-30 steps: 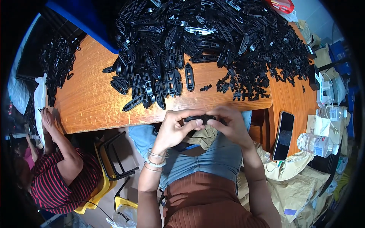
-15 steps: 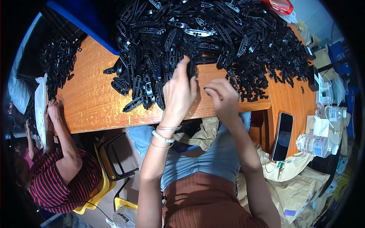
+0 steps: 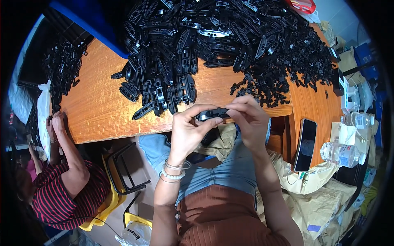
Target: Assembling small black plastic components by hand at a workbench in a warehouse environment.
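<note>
Over the table's front edge, my left hand [image 3: 186,128] grips a long, narrow black plastic part [image 3: 210,114] with a rounded end, thumb below and fingers above. My right hand [image 3: 248,119] is closed in a pinch at the right end of that part. Its fingertips press a small black plastic piece there, mostly hidden by the fingers. Beyond my hands lies a big heap of similar long black plastic parts [image 3: 186,88]. To its right spreads a pile of small black plastic pieces [image 3: 266,84].
The wooden table [image 3: 102,98] has a blue bin [image 3: 92,26] at the far left. On the right are a phone [image 3: 305,145] and a plastic bottle [image 3: 340,155]. A co-worker in a striped shirt [image 3: 72,194] sits at left. Brown paper bags [image 3: 316,205] lie at lower right.
My left hand has drawn back from the heap toward me, bringing the long black part. My right hand has lowered slightly and now meets its right end.
</note>
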A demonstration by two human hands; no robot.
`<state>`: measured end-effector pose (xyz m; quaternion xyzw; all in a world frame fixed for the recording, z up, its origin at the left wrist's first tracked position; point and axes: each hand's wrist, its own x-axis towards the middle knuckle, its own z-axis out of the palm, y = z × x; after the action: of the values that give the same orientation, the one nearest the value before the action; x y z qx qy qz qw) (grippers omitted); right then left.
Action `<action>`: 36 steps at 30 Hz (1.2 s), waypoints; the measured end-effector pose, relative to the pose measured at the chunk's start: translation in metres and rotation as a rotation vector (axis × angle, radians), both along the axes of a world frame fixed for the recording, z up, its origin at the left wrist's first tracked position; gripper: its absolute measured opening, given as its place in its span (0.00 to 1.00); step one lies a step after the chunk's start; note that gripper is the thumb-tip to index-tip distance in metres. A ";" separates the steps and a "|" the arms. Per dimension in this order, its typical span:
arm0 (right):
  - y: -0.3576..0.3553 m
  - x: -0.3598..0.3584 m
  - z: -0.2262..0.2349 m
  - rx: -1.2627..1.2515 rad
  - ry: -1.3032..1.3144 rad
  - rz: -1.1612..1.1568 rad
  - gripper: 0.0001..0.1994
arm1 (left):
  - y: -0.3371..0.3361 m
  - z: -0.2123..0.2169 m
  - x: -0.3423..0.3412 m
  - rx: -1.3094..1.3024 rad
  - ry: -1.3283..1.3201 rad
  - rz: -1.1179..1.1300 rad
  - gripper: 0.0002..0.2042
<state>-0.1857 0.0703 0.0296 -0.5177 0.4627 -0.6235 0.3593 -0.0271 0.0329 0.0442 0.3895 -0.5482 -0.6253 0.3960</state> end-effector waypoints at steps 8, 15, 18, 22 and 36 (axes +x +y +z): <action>0.011 -0.004 -0.004 0.275 0.026 0.123 0.10 | 0.004 -0.005 0.006 0.042 0.109 -0.004 0.10; 0.035 -0.003 -0.027 0.423 -0.115 0.214 0.13 | 0.019 -0.017 0.016 0.122 -0.087 -0.143 0.09; 0.037 -0.010 -0.028 0.465 -0.028 0.278 0.12 | 0.012 -0.029 0.030 -0.174 -0.337 -0.191 0.09; 0.009 -0.026 -0.018 0.261 0.392 0.117 0.06 | -0.012 -0.013 0.013 -0.600 -0.686 0.210 0.05; -0.067 0.000 -0.021 0.129 1.330 -0.337 0.03 | -0.042 -0.032 -0.009 -0.919 -1.210 0.291 0.07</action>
<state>-0.1860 0.0029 0.0083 -0.6889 0.6953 -0.1917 -0.0727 -0.0360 -0.0091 0.0121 0.5280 -0.8170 0.0451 0.2275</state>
